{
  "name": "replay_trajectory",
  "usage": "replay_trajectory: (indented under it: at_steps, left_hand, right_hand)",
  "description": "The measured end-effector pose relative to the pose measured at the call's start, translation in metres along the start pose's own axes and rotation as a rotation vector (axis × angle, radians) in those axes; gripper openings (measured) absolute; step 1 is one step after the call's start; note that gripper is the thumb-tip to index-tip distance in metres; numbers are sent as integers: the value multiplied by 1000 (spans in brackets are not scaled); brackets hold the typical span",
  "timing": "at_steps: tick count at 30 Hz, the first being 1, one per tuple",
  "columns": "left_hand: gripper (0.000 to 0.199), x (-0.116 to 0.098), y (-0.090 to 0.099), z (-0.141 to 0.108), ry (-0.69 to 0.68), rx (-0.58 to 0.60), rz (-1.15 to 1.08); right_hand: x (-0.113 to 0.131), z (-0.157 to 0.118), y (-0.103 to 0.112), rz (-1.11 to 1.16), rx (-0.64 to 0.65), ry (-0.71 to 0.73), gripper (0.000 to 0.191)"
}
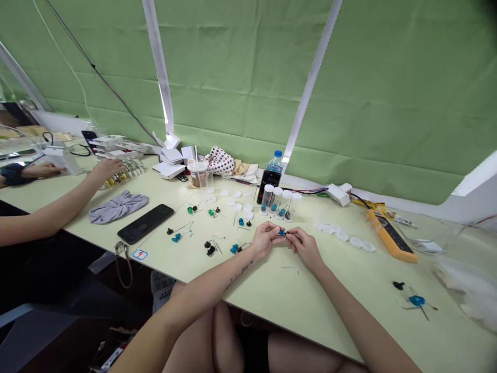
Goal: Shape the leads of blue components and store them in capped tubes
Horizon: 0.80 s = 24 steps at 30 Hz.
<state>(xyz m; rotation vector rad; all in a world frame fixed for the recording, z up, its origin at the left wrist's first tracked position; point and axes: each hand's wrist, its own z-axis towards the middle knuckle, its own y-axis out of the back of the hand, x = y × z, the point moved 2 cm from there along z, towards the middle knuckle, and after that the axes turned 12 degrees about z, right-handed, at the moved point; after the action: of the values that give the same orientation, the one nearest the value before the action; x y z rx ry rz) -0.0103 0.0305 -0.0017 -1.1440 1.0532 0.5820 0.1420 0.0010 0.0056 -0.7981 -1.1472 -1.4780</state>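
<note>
Above the table's front part, my left hand (266, 240) is closed, pinching a small blue part (281, 232) between thumb and fingers. From the other side my right hand (306, 248) pinches the same part at its dark end; the fingers hide most of it. Below the hands lies a bent metal hex key (291, 268). Just behind them stand several clear tubes (268, 199) with white caps and blue pieces inside. To the left, small groups of blue parts (234, 248), black knobs (209, 248), green parts (212, 213) and thin metal pins are spread out.
White caps (341, 235) and a yellow multimeter (392, 235) lie right; another blue part (417, 300) sits near the right edge. A running phone timer (268, 185) leans on a bottle (275, 161). Left are a phone (145, 224), a grey cloth (118, 206) and a co-worker's hand (106, 170).
</note>
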Motion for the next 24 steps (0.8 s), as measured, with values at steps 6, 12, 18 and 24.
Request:
replay_trajectory:
  at_steps: [6,12,18,24]
  left_hand:
    - [29,1,0,2,0,-15,9]
    - [29,1,0,1,5,-16,22]
    - [30,1,1,0,7,-10,28]
    - [29,1,0,0,17,-13,20]
  right_hand:
    - [-3,1,0,-8,4,2,37]
    - [-4,1,-1,3,-3,-14,36]
    - [-4,0,-1,21,2,-20,35]
    - [-2,0,0,5,6,-22,33]
